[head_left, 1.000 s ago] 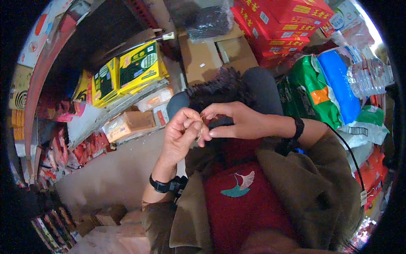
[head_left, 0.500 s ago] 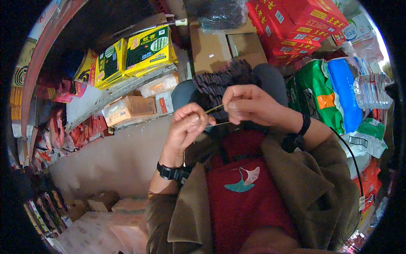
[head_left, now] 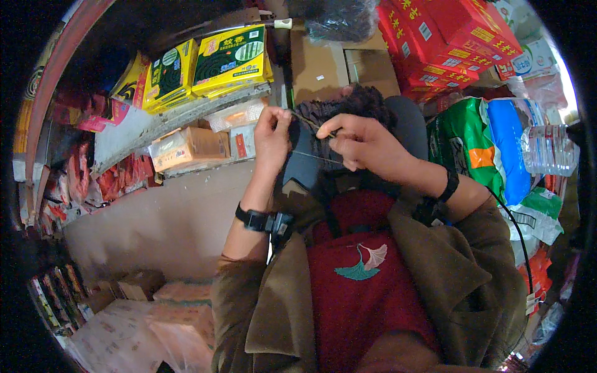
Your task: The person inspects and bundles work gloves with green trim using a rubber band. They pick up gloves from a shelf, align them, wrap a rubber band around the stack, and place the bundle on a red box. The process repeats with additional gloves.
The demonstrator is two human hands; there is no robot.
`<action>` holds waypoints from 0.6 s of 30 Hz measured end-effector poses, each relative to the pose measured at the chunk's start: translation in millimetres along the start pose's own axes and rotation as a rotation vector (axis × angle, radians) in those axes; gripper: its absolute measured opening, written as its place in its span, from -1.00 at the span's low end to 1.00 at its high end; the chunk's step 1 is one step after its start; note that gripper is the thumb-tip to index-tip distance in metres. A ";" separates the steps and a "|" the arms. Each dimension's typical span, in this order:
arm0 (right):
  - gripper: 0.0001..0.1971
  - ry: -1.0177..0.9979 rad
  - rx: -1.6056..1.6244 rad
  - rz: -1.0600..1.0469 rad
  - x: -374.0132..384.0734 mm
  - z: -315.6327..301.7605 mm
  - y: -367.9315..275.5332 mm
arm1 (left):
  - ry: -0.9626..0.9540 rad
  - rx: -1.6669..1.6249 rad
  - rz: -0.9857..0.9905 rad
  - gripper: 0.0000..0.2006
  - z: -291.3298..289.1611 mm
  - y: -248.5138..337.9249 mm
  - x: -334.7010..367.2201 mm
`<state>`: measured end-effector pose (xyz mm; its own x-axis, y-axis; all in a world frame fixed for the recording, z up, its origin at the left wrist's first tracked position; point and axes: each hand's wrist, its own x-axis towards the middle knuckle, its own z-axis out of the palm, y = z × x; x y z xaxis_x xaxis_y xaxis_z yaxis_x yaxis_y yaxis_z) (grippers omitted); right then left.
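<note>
To my left, a pale shelf (head_left: 118, 151) bears stacks of flat yellow boxes (head_left: 230, 61) with dark centres, laid face up side by side, with a pink package (head_left: 116, 112) toward its far left. On the ledge (head_left: 200, 166) beneath sit a tan box (head_left: 208, 144), a package in clear wrap (head_left: 235, 115) and a white box (head_left: 251, 140) marked with red, close together. Beyond my knees (head_left: 408, 130), brown cardboard boxes (head_left: 316, 67) carry a dark bundle in plastic (head_left: 342, 22); what supports those boxes is hidden from view.
</note>
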<state>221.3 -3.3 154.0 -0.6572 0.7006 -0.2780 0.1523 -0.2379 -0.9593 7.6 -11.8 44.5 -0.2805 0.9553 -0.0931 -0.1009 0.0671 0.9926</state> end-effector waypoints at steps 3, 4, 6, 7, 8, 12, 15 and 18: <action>-0.81 0.055 -0.019 -0.038 -2.0 -3.3 -3.9 | -0.021 0.293 0.215 -0.85 11.3 -7.2 18.0; -0.81 0.071 -0.024 -0.056 -3.5 -5.2 -5.4 | -0.018 0.329 0.259 -0.84 14.1 -8.6 21.7; -0.82 0.115 -0.048 -0.021 -8.4 -11.6 -8.6 | -0.009 0.435 0.309 -0.82 22.0 -9.5 30.6; -0.83 0.135 -0.055 -0.016 -10.9 -14.5 -9.5 | -0.059 0.396 0.327 -0.82 24.7 -9.6 30.8; -0.83 0.170 -0.091 -0.013 -13.5 -17.5 -10.0 | -0.078 0.409 0.279 -0.82 27.3 -8.9 32.2; -0.86 0.268 -0.188 -0.056 -25.7 -31.7 -7.6 | -0.147 0.391 0.240 -0.80 39.5 -5.9 33.5; -0.87 0.318 -0.196 -0.070 -31.2 -41.6 -3.2 | -0.167 0.418 0.301 -0.79 47.2 -4.0 33.4; -0.86 0.334 -0.148 -0.061 -31.7 -46.2 0.5 | -0.328 0.300 0.254 -0.91 42.0 -0.7 34.8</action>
<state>276.3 5.4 160.1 -0.3952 0.8971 -0.1977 0.2416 -0.1061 -0.9646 38.0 33.5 43.8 0.0586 0.9891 0.1352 0.2235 -0.1450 0.9638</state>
